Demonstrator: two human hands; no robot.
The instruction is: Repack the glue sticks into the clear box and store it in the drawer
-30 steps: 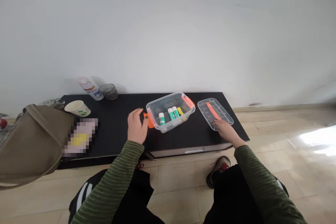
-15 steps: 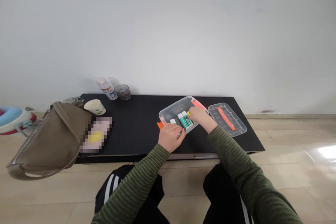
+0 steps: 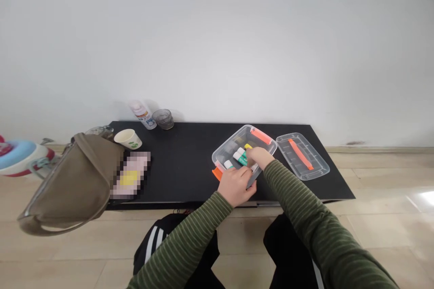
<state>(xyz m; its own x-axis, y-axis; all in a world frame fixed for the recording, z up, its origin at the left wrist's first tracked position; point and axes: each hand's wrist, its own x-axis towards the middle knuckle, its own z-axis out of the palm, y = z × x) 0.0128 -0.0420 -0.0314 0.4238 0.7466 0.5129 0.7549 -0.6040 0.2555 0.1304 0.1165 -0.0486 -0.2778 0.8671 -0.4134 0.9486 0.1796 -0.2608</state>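
A clear plastic box [image 3: 222, 142] with orange latches stands open on the black table. White-capped green glue sticks [image 3: 241, 158] lie inside it, and a yellow piece [image 3: 248, 146] shows behind them. My left hand [image 3: 237, 186] is closed over the box's near rim, thumb outside and fingers curled over the edge. My right hand [image 3: 260, 158] reaches into the box from the right, its fingers bent down together against the glue sticks. Its fingertips are partly hidden, so what they pinch is unclear.
The clear lid [image 3: 318, 162] with an orange handle lies right of the box. Leftward on the black table [image 3: 190, 162] are a paper cup [image 3: 128, 139], a spray can [image 3: 144, 115], a dark glass [image 3: 163, 119], a blurred pink item [image 3: 132, 174] and a brown bag [image 3: 74, 185].
My left hand has shifted onto the box's near rim. My right hand has moved nearer, toward the lower ends of the glue sticks. The whole view has shifted slightly.
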